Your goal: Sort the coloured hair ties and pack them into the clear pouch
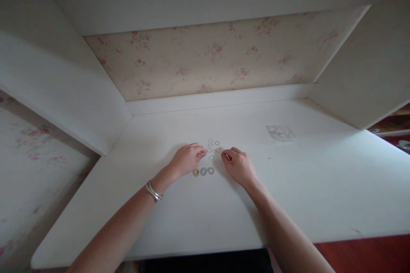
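Observation:
My left hand (188,158) rests low over the table, fingers closed in a pinch, its tips beside a thin pale ring (210,150). Across from it, my right hand (239,164) is also pinched, with the fingertips at a faint pinkish ring (219,150). Whatever either pinch holds is too small to tell. Between the hands lie several thin rings, among them a red-pink ring (217,143) and a pale green ring (212,158). Nearer to me sit a yellow ring (196,172), a blue-grey ring (203,171) and a grey ring (211,170), thicker and in a row.
A clear plastic case (280,133) lies on the white table (198,217) to the right, beyond my right hand. White panels rise at the left, right and back, with flowered wallpaper (218,59) behind. A small dark speck (269,158) marks the tabletop.

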